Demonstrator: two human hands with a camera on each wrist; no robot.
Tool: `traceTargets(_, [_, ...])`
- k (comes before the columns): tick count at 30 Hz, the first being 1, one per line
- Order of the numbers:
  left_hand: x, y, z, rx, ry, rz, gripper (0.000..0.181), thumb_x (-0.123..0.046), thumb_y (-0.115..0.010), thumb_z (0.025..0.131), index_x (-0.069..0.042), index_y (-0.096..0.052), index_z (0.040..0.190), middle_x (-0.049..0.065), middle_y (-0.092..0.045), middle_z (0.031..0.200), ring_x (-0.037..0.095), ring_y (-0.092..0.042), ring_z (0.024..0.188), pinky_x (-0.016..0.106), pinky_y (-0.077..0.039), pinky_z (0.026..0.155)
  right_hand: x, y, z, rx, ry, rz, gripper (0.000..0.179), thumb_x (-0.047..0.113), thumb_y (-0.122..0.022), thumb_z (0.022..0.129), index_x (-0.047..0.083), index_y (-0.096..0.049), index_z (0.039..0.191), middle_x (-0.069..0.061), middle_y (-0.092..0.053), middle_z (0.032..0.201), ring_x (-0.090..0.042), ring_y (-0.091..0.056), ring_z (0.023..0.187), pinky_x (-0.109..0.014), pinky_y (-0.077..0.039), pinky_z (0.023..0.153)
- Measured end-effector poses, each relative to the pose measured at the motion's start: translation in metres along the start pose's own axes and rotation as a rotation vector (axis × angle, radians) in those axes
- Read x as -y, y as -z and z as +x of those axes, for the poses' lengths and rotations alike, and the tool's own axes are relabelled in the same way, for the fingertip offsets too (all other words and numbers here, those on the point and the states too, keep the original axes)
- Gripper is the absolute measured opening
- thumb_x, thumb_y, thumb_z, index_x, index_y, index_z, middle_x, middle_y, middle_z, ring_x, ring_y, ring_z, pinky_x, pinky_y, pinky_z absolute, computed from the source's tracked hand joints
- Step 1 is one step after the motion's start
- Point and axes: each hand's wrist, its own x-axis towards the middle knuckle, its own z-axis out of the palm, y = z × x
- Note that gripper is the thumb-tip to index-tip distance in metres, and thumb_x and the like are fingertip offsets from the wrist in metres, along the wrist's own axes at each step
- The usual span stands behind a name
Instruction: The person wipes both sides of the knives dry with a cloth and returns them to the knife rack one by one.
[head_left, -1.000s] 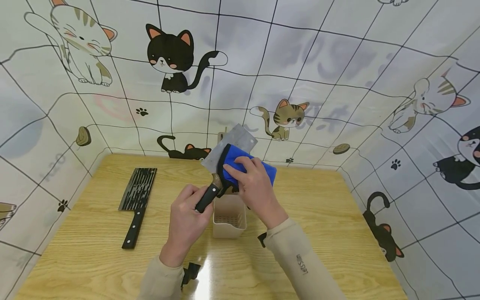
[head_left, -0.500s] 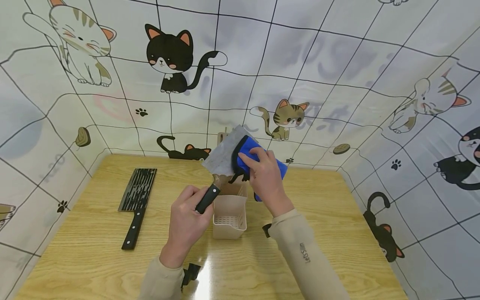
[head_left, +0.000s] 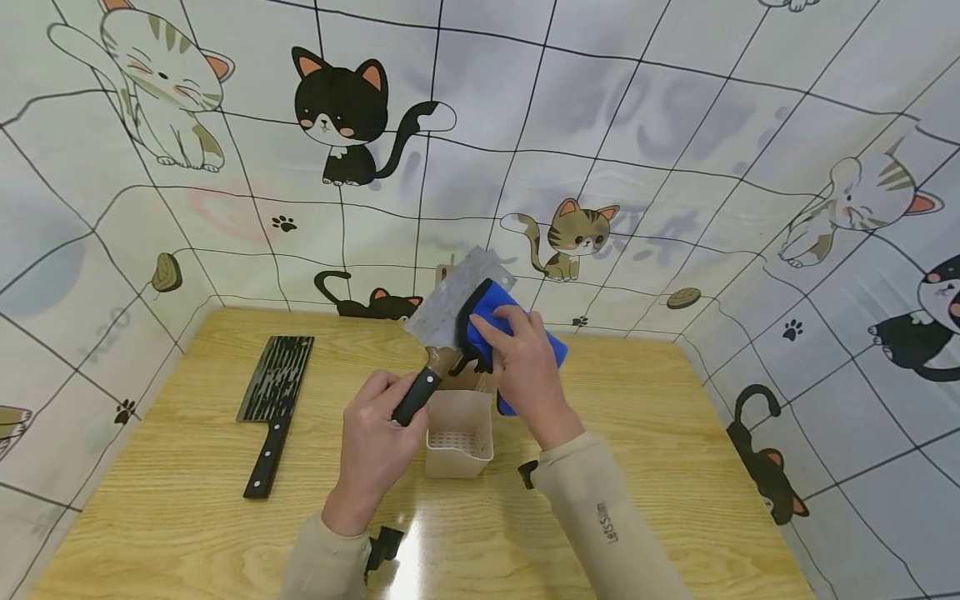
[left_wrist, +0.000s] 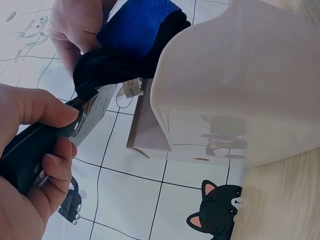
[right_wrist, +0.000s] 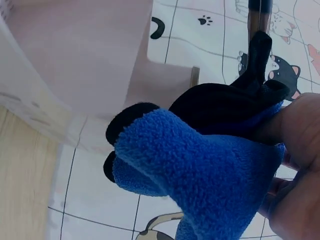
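Observation:
My left hand (head_left: 378, 442) grips the black riveted handle of a cleaver (head_left: 442, 312), whose broad grey blade tilts up and away over the holder. A folded blue cloth (head_left: 551, 346) with black edging lies against the blade, pinched in my right hand (head_left: 528, 379); it covers part of the blade's right side. The right wrist view shows the fluffy cloth (right_wrist: 200, 165) hanging down in folds from the fingers. In the left wrist view, thumb and fingers wrap around the handle (left_wrist: 30, 152), and the cloth's black edge crosses the blade near its base.
Below the hands a pale, two-part plastic holder (head_left: 459, 462) with a perforated bottom stands on the wooden table (head_left: 637, 467). A second cleaver (head_left: 277, 383) with a black-streaked blade lies flat at the left. A cat-patterned sheet (head_left: 480, 167) closes off the back and sides.
The right hand and cloth slid rightward across the blade, uncovering more of it, then came slightly back left. The left hand and cleaver have stayed nearly still.

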Motion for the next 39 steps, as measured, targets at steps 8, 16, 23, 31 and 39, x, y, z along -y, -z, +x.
traceTargets(8, [-0.001,0.0,0.001,-0.013,-0.001,0.004,0.027,0.009,-0.076,0.077,0.003,-0.08,0.103,0.01,-0.059,0.08,0.013,-0.052,0.059,0.023,-0.043,0.051,0.016,-0.004,-0.008,-0.032,0.048,0.033,0.043,-0.011,-0.065,0.091,0.012,-0.076,0.126,-0.016,-0.064,0.119,-0.036,-0.057,0.096,-0.046,-0.053,0.086])
traceTargets(16, [0.0,-0.001,0.001,-0.021,0.004,0.004,0.028,0.01,-0.077,0.075,0.004,-0.079,0.102,0.01,-0.059,0.08,0.013,-0.053,0.06,0.026,-0.045,0.051,0.03,-0.003,-0.015,-0.034,0.083,0.031,0.044,-0.01,-0.07,0.089,0.013,-0.076,0.126,-0.015,-0.065,0.12,-0.033,-0.054,0.093,-0.043,-0.054,0.082])
traceTargets(23, [0.001,-0.001,0.0,-0.026,0.018,0.006,0.03,0.011,-0.075,0.073,0.005,-0.079,0.103,0.011,-0.06,0.08,0.014,-0.053,0.059,0.026,-0.044,0.051,0.039,-0.002,-0.016,-0.026,0.111,0.031,0.045,-0.01,-0.074,0.085,0.015,-0.077,0.123,-0.012,-0.068,0.117,-0.032,-0.057,0.094,-0.042,-0.052,0.085])
traceTargets(31, [0.002,0.0,0.0,-0.022,0.029,0.012,0.035,0.013,-0.073,0.071,0.004,-0.079,0.104,0.011,-0.061,0.081,0.015,-0.053,0.06,0.024,-0.042,0.051,0.045,0.002,-0.016,-0.023,0.211,-0.028,0.047,-0.008,-0.075,0.082,0.02,-0.079,0.12,-0.009,-0.068,0.116,-0.031,-0.056,0.095,-0.043,-0.051,0.09])
traceTargets(39, [-0.001,0.001,0.0,-0.017,0.012,0.003,0.037,0.013,-0.074,0.07,0.003,-0.08,0.105,0.01,-0.061,0.081,0.015,-0.054,0.061,0.026,-0.044,0.052,0.041,0.005,-0.012,-0.028,0.196,-0.011,0.048,-0.009,-0.076,0.083,0.02,-0.078,0.121,-0.01,-0.067,0.119,-0.031,-0.057,0.095,-0.044,-0.05,0.09])
